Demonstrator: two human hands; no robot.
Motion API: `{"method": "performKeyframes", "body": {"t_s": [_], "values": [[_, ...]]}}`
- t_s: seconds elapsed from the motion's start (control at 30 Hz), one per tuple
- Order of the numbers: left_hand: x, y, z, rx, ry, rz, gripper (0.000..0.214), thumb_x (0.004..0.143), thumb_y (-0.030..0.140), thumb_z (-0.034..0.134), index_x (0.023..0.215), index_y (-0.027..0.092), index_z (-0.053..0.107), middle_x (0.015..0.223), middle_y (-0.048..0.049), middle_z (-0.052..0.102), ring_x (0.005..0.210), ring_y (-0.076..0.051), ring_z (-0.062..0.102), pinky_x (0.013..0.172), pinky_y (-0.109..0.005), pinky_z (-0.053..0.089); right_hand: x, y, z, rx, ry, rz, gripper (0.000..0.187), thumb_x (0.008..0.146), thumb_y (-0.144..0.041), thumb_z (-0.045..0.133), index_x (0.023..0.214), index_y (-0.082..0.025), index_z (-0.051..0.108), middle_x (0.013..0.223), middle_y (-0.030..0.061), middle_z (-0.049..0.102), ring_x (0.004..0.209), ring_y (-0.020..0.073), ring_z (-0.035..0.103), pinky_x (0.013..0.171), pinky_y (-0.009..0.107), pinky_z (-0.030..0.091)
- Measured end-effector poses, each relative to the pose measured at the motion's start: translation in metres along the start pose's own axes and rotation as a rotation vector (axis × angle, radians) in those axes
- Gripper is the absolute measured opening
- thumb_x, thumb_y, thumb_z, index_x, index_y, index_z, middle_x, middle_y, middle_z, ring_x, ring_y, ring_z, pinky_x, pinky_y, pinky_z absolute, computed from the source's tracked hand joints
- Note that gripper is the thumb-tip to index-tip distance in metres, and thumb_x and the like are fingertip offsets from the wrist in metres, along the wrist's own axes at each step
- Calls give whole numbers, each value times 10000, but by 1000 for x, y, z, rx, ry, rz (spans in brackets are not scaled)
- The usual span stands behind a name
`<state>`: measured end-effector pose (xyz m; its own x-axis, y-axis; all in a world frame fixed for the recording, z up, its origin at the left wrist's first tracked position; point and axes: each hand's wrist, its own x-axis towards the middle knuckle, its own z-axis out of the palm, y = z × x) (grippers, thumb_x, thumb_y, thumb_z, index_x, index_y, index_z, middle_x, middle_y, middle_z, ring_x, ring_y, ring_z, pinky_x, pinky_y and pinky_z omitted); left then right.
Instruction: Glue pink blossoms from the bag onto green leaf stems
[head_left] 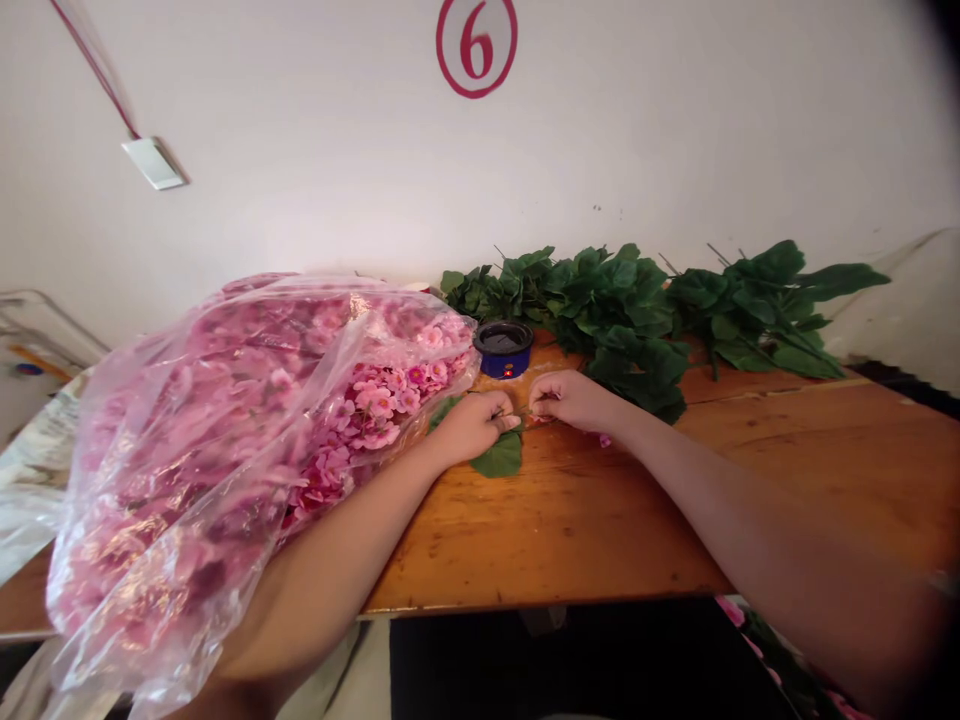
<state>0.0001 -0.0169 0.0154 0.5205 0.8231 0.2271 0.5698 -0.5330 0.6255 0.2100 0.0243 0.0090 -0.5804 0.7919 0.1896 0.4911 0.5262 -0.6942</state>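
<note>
My left hand (480,425) is closed in a pinch on the stem of a green artificial leaf spray, whose leaf (499,455) hangs below the fingers over the table. Close by on the right, my right hand (562,398) is also pinched shut; a bit of pink shows under it, but what its fingertips grip is too small to make out. Just behind both hands stands a small round blue pot (504,350) with a black top and a lit red light. To the left, pink artificial flowers (379,400) spill from the mouth of a clear plastic bag (187,450).
Along the wall lie piles of green artificial leaves (607,300), with more leaf stems (780,300) at the right. The wooden table (570,530) ends in front of me. More pink flowers (750,625) show below its edge at the right.
</note>
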Motion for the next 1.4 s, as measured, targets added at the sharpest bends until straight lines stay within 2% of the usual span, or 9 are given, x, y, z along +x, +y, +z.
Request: {"method": "performKeyframes", "body": {"t_s": [0.27,0.77,1.03,1.23,1.4], "values": [[2,-4,2,45,-7,7,162,825,261,543,704,160,508,656,33,486,627,-106,435,596,-235,305,1,0,2,89,-22,23,102,731,-200,535,684,-159,615,649,5,621,607,125,544,605,244,393],[3,-1,-1,34,3,-16,171,805,265,549,680,159,499,637,29,471,623,-111,423,578,-240,303,1,-1,3,-1,-12,-12,142,756,-229,548,682,-156,646,673,16,640,631,132,550,603,246,393],[4,2,-3,45,-1,-30,171,782,293,594,709,163,510,636,38,461,601,-99,412,560,-232,299,-8,-20,-11,52,-43,125,127,758,-246,560,722,-174,658,532,-10,570,446,101,446,460,241,328],[2,9,-3,70,30,-26,78,752,223,595,799,174,556,649,39,484,596,-97,439,563,-221,312,-11,-17,-19,127,-4,167,104,753,-246,570,727,-189,653,596,11,646,471,115,517,454,239,368],[2,7,-2,-13,45,-45,191,727,216,616,910,185,573,651,50,446,583,-92,419,551,-212,308,-12,-20,-21,109,51,136,121,778,-257,573,719,-194,657,609,23,668,535,143,591,502,249,420]]}}
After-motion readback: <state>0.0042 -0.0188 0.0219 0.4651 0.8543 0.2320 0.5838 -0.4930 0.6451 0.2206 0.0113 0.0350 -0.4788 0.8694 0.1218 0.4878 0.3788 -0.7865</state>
